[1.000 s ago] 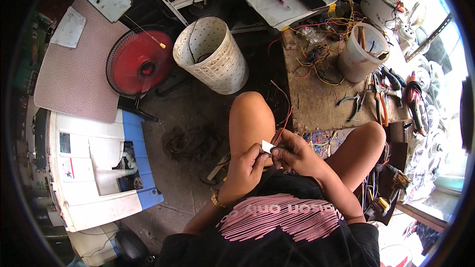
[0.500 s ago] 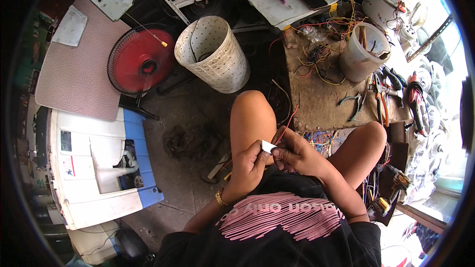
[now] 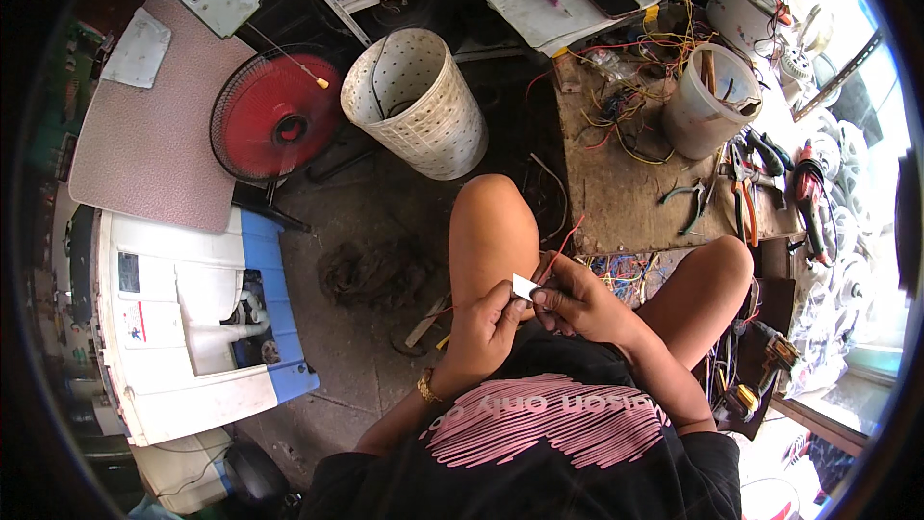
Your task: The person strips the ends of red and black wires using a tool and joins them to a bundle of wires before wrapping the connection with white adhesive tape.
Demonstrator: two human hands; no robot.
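Observation:
In front of my lap both hands meet around a small white flat piece (image 3: 524, 286). My left hand (image 3: 489, 327) is closed, thumb and fingers pinching the white piece from the left. On its other side my right hand (image 3: 584, 304) is closed too, its thumb against the piece's lower right edge. A thin red wire (image 3: 568, 244) sticks up from between the right fingers, and a bit of reddish wire shows left of my left hand. Whether the wire joins the white piece is hidden by the fingers.
A wooden bench (image 3: 616, 188) at right holds pliers (image 3: 685, 207), a plastic bucket (image 3: 705, 106) and tangled wires. Ahead stands a perforated white basket (image 3: 423, 106) near a red fan (image 3: 279, 116). A white-and-blue machine (image 3: 207, 308) is at left; a cordless drill (image 3: 770, 351) lies at right.
Both hands keep their grip on the white piece, which is tilted slightly differently. Otherwise the view has barely shifted.

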